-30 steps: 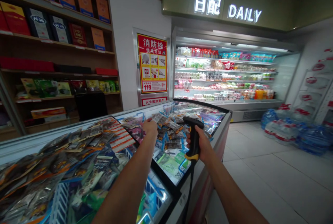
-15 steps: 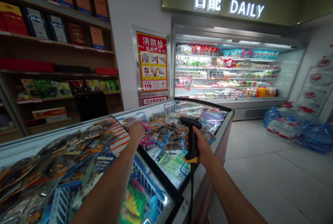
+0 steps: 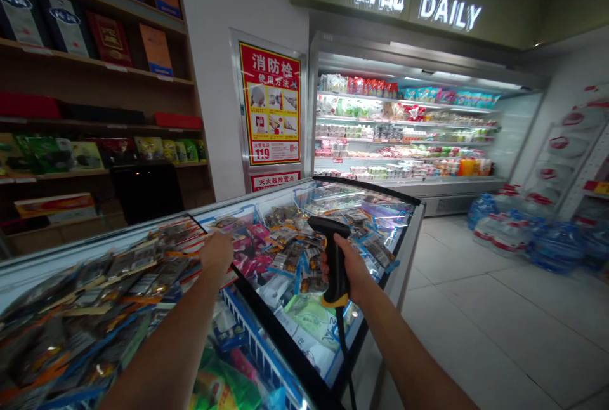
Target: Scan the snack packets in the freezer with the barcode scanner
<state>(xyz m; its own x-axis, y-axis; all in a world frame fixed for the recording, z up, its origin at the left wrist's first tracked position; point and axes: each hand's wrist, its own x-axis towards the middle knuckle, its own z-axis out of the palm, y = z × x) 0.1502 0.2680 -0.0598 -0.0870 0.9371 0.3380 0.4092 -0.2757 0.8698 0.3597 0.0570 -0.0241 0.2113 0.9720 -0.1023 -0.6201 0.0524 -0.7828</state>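
Observation:
My right hand (image 3: 353, 270) is wrapped around the handle of a black and yellow barcode scanner (image 3: 337, 264), held upright above the front part of a chest freezer (image 3: 404, 245). A dark cable (image 3: 343, 340) hangs from the scanner's base. My left hand (image 3: 217, 252) is closed at the black edge (image 3: 266, 308) of the freezer's glass lid; its fingertips are hidden, so I cannot tell what they grip. Under the glass around both hands lie dark vacuum-packed food bags (image 3: 288, 254), pink bags (image 3: 250, 248) and a green-and-white bag (image 3: 311, 315).
Beyond the freezer stands a lit open refrigerator (image 3: 404, 185) with packaged goods. Shelves of boxes (image 3: 111, 39) line the left wall, beside a red fire-hydrant poster (image 3: 270, 105). Water jugs (image 3: 554, 246) stand on the tiled floor (image 3: 471, 296) at right.
My left hand and the scanner in my right hand have shifted left in view. The camera view has also moved, so shelves, poster and water jugs appear farther left.

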